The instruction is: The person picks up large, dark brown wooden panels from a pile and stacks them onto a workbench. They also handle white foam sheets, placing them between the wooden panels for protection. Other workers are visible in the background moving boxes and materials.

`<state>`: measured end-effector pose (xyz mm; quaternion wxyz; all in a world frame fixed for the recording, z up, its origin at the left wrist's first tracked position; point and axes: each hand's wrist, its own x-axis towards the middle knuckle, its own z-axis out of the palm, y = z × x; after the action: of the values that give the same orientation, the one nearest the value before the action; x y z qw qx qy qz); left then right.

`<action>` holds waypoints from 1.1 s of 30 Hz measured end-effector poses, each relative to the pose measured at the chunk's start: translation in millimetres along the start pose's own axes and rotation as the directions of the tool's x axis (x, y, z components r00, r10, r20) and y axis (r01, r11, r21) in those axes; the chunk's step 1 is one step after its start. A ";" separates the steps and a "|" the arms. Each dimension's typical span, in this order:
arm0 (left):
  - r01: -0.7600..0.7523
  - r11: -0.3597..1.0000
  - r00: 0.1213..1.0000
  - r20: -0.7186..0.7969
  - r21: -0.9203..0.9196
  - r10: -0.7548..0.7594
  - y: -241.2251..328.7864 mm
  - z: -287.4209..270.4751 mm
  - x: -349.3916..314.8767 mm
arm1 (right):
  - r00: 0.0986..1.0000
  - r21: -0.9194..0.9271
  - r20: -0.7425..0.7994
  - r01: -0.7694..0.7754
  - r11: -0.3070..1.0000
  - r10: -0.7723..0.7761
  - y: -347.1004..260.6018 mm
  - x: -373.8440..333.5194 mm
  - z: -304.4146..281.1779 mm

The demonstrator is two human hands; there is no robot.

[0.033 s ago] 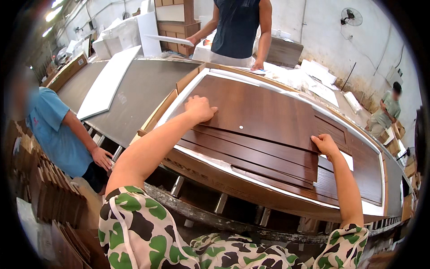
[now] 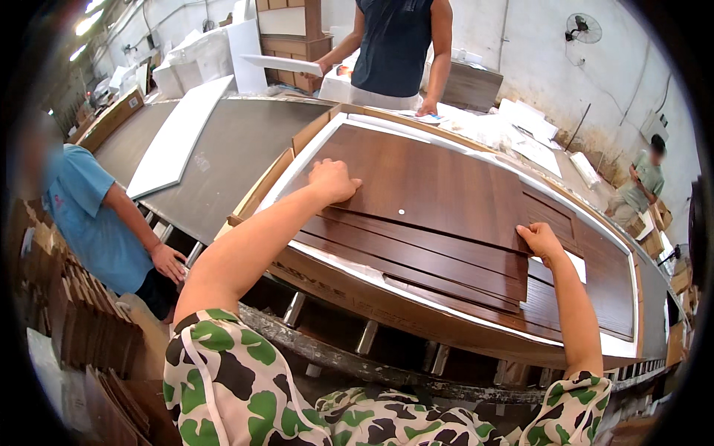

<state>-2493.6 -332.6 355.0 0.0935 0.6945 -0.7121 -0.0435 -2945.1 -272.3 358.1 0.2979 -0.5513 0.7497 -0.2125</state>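
A dark brown wood-grain panel (image 2: 424, 186) with a small white dot lies uppermost in a long open cardboard carton (image 2: 357, 293). My left hand (image 2: 332, 181) is closed at the panel's left end, thumb on top and fingers curled, some of them hidden. My right hand (image 2: 541, 241) pinches the panel's right edge near its front corner. Beneath it, narrower brown boards (image 2: 416, 249) lie stacked, their front edges showing. Further right in the carton are a framed brown panel (image 2: 550, 215) and a white piece (image 2: 573, 265) beside my right wrist.
White foam (image 2: 636, 297) lines the carton, which rests on a roller conveyor (image 2: 367, 337). A white board (image 2: 182, 137) lies on a grey surface at the left. One co-worker (image 2: 97, 215) stands at the left; another (image 2: 394, 52) across the carton holds a white board (image 2: 281, 64).
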 end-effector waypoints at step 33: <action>0.216 0.924 0.974 0.136 -0.316 -0.181 18.5 1.7 18.2 | 0.962 0.264 0.271 -0.049 0.963 -0.026 14.9 32.8 -31.6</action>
<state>-2512.4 -350.2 358.3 0.1659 0.7345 -0.6247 -0.2069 -2984.1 -299.3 364.6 0.4711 -0.5255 0.6693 -0.2323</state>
